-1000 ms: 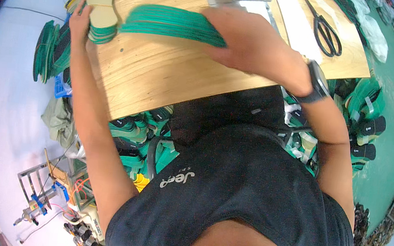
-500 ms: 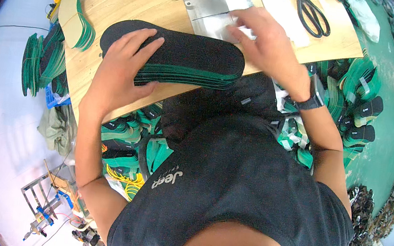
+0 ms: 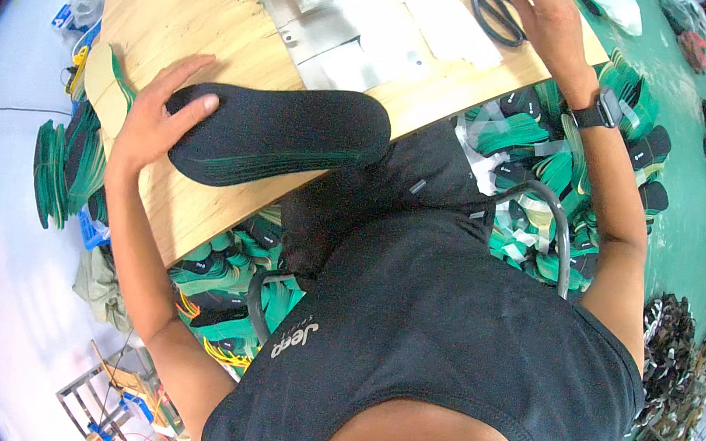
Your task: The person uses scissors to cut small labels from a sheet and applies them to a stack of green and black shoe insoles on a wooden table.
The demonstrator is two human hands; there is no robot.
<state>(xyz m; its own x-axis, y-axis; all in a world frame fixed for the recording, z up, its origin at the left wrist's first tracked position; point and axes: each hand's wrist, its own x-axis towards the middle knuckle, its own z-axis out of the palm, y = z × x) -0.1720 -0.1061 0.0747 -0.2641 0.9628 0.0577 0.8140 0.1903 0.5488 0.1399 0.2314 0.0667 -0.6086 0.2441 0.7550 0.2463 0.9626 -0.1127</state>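
Insole stack: a pile of black-topped, green-edged insoles (image 3: 285,128) is laid on the wooden bench (image 3: 204,211) near its front edge, left of the middle, with its right end brought up to that edge.
Left hand: the left end of the pile is touched by the left hand (image 3: 149,125); thumb and forefinger are spread wide, the thumb laid on the top insole, the forefinger stretched along the far side.
Right hand: the right hand (image 3: 555,25) is held by the bench's right edge, just beside the black scissors (image 3: 493,13); whether anything is gripped cannot be told, as the fingers are partly cut off by the upper border.
Right wrist: a dark watch (image 3: 600,110) is worn.
Left edge of bench: cream insoles (image 3: 105,89) are stacked there, near the left hand.
Behind the pile: metal plates (image 3: 332,64) are set, with a white sheet (image 3: 448,21) to their right.
Below the front edge: bundles of green and black insoles (image 3: 220,301) are heaped.
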